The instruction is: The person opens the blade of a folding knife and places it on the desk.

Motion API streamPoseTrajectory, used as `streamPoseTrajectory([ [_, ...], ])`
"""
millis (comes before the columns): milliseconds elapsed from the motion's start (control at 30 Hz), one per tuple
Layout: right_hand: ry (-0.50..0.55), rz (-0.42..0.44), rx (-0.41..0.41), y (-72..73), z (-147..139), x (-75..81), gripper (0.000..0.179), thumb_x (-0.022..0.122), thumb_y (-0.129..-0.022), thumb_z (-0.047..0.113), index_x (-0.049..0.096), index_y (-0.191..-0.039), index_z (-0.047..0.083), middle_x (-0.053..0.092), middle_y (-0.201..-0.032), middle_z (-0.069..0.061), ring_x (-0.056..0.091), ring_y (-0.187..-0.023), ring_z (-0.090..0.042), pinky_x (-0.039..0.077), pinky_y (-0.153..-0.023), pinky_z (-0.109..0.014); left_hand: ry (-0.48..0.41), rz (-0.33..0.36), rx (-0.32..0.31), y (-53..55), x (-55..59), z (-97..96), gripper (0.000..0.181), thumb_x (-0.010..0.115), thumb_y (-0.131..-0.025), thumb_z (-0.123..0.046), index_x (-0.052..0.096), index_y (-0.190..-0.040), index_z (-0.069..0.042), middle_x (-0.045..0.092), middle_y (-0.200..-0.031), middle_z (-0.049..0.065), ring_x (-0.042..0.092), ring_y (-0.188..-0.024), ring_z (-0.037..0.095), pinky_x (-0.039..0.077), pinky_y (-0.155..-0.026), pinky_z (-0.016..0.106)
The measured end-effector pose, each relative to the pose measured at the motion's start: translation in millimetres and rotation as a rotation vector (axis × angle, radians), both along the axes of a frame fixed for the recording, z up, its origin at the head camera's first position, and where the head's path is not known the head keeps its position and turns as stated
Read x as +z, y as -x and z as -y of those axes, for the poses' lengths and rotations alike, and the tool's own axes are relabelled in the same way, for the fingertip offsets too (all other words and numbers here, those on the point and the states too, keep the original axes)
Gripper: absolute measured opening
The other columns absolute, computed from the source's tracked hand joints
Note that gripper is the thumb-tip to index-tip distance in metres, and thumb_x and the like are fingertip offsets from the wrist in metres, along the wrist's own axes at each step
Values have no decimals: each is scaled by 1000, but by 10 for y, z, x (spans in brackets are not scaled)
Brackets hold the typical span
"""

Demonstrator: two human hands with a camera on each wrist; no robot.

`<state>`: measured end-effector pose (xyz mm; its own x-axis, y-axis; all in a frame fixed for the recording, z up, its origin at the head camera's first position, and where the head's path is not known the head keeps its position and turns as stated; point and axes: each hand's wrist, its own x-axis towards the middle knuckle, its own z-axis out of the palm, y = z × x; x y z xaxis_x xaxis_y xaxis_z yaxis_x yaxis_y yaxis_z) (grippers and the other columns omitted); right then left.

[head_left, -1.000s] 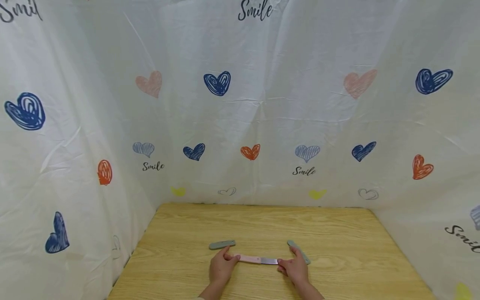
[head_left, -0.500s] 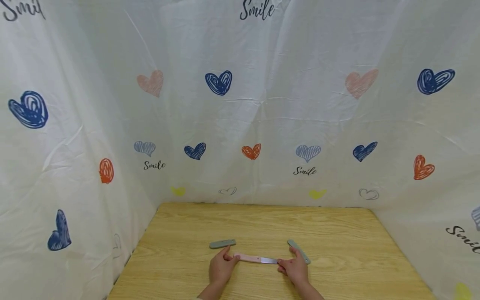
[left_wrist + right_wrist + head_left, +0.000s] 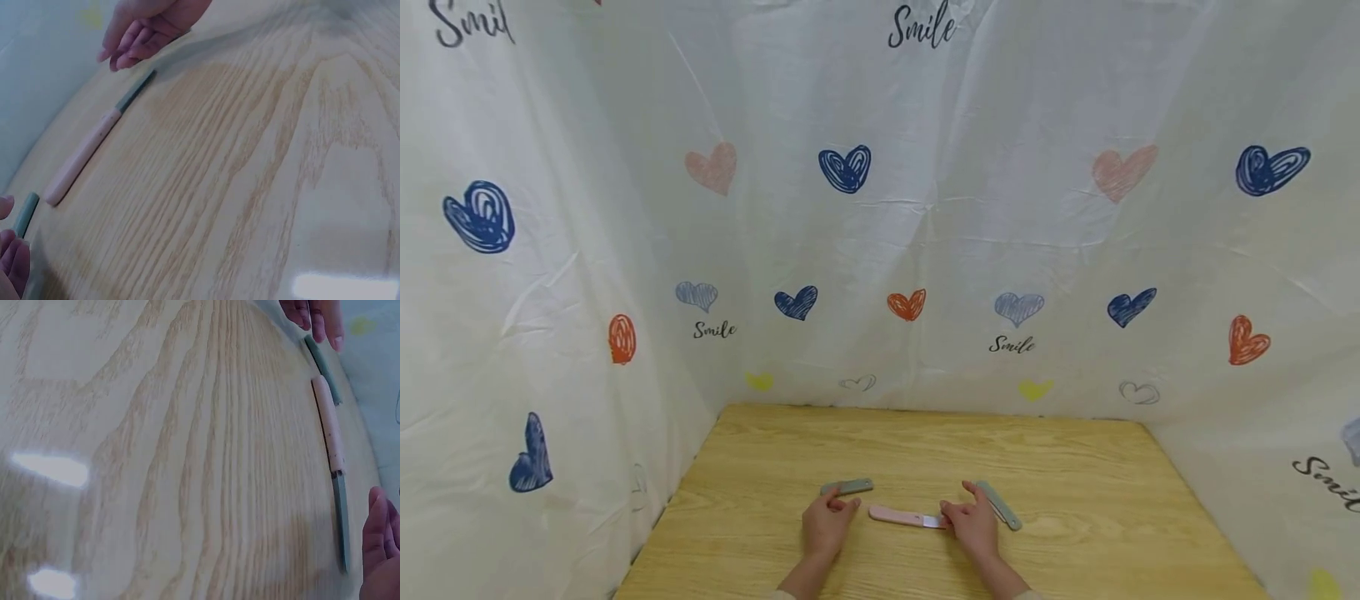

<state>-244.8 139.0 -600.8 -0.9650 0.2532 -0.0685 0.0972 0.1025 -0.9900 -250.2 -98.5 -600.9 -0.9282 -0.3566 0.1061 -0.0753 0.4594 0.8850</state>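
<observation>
While a pink-handled knife (image 3: 904, 517) is left flat between them, the left hand (image 3: 824, 525) and right hand (image 3: 972, 525) are held loosely open, gripping nothing, grey sheaths (image 3: 847, 487) just beyond.

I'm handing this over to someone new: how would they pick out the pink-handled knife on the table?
Start at the wooden table ringed by heart-printed white cloth. Near its front edge, between the left hand and the right hand, lies the pink-handled knife, crosswise. It is the only pink piece with a bare metal blade; the two grey-green pieces flanking it are plain one-colour bars.
</observation>
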Motion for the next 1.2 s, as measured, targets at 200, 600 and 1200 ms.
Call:
streamPoseTrajectory([
  [200, -105, -24, 114, 134, 240, 132, 58, 59, -95, 12, 32, -140, -12, 70, -100, -25, 71, -84, -26, 61, -73, -35, 28, -18, 49, 33, 35, 122, 50, 82, -74, -13, 66, -119, 2, 64, -91, 10, 59, -78, 18, 50, -63, 25],
  [600, -150, -24, 370, 261, 703, 322, 65, 56, -98, 25, 32, -141, -17, 50, -132, -36, 51, -123, -47, 51, -99, -51, 7, 16, 47, 44, 78, 239, 65, 79, -77, -15, 52, -133, 6, 54, -121, 27, 59, -108, 41, 55, -89, 50],
  [1200, 6, 91, 418, 384, 870, 280, 60, 47, -96, 9, 22, -143, -18, 31, -145, -40, 34, -133, -53, 37, -110, -59, -111, 73, -52, 72, 63, 274, 69, 75, -82, -17, 45, -139, 6, 51, -136, 30, 55, -121, 42, 53, -97, 48],
])
